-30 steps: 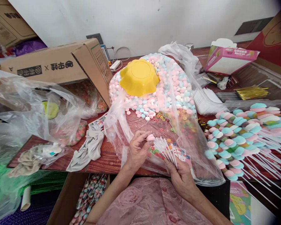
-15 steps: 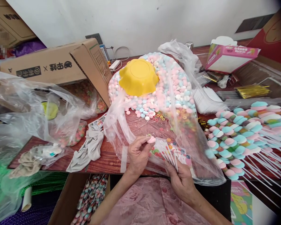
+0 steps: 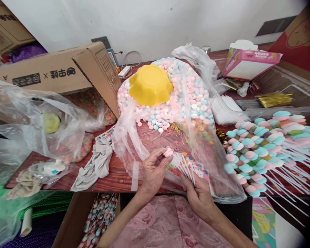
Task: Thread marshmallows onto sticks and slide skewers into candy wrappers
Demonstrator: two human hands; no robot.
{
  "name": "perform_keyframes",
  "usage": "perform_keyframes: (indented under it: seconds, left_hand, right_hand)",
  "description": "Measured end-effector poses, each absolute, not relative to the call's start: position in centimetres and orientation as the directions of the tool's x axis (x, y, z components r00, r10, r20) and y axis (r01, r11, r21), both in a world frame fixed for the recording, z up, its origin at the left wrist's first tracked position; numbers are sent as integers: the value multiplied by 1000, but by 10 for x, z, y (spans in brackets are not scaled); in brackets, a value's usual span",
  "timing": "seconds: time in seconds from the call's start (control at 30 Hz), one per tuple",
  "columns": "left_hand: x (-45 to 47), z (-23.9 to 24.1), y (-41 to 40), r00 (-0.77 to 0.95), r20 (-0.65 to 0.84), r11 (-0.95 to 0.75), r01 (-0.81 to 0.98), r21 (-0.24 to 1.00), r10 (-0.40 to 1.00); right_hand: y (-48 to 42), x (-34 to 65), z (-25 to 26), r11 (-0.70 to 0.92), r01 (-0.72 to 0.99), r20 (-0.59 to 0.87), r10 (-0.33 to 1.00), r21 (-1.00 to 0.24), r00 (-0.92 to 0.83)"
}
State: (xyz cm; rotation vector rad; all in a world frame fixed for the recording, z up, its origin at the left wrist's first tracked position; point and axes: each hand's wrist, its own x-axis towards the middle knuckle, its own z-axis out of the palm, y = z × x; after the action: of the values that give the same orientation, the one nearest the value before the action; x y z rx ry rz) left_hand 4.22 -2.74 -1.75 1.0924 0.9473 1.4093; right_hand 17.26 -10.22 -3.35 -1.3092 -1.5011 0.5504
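My left hand (image 3: 153,168) pinches a pink candy piece (image 3: 168,152) between thumb and fingertips, just above the table's front edge. My right hand (image 3: 198,194) grips a fan of several thin white sticks (image 3: 186,168) whose tips point up towards the candy. Both hands hover over a clear plastic sheet (image 3: 157,137) strewn with small coloured ring candies (image 3: 174,130). Behind them lies a big heap of pink, blue and white candy pieces (image 3: 191,93) with an upturned yellow bowl (image 3: 150,84) on top.
Finished candy skewers (image 3: 260,148) are stacked at the right. A cardboard box (image 3: 67,72) lies on its side at the left above clear bags (image 3: 41,120) and a grey cloth (image 3: 95,165). A pink carton (image 3: 250,62) stands at the back right.
The sticks in my right hand have drawn in closer and lower. My left hand with the pink candy stays almost in place; the view has shifted slightly.
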Motion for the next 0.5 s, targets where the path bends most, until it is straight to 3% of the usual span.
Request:
perform_keyframes:
  seconds: [0.17,0.33,0.5]
  left_hand:
    - [34,-15,-22,47,254,-252,-34,967,966]
    - [31,-16,-31,97,463,-471,91,877,881]
    - [37,-28,-58,334,500,-562,122,818,799]
  right_hand:
    - [-102,174,-37,273,450,352,931,-850,101]
    - [-106,171,-43,233,370,283,955,-899,88]
    - [-107,174,-46,182,306,229,965,-934,125]
